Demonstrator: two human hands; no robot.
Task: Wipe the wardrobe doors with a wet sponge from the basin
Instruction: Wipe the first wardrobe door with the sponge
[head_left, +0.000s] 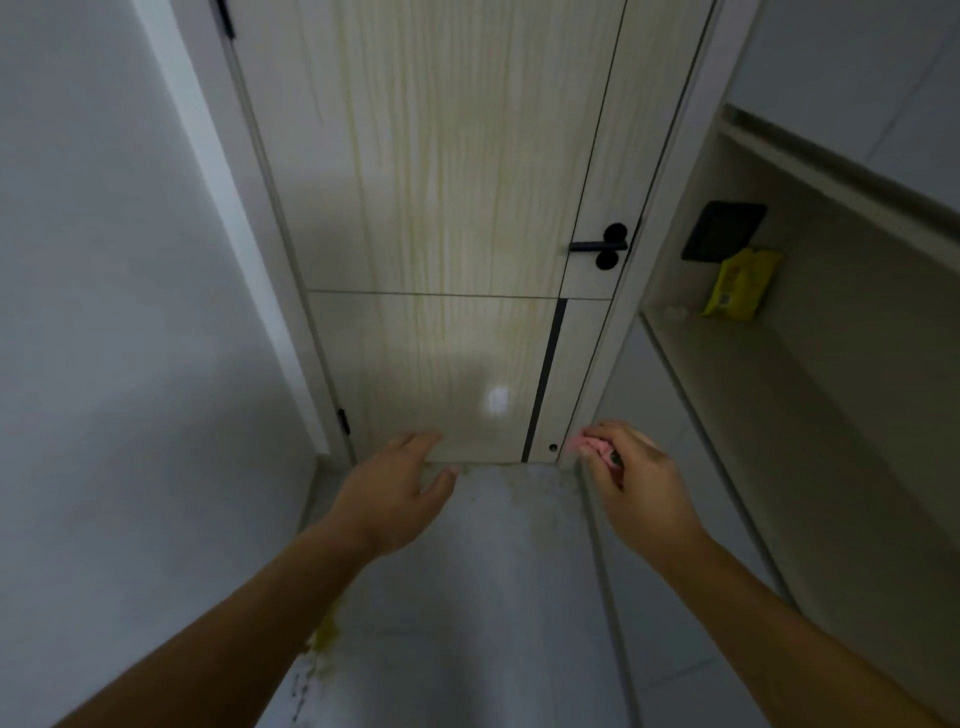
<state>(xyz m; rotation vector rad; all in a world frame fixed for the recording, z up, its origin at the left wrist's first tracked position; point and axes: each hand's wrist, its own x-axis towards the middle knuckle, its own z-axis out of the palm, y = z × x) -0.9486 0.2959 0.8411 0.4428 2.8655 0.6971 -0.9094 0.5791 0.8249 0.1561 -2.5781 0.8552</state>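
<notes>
A plain white wall (104, 312) filled the view from seven to eleven o'clock, dim and in shadow. At six o'clock a pale grey floor (493, 597) ran forward, with a yellowish stain (324, 631) along its edge at seven o'clock. At three o'clock an open shelf (779, 389) was set into the side, holding a yellow packet (740, 285) that leaned below a black wall plate (723, 231) at two o'clock
</notes>
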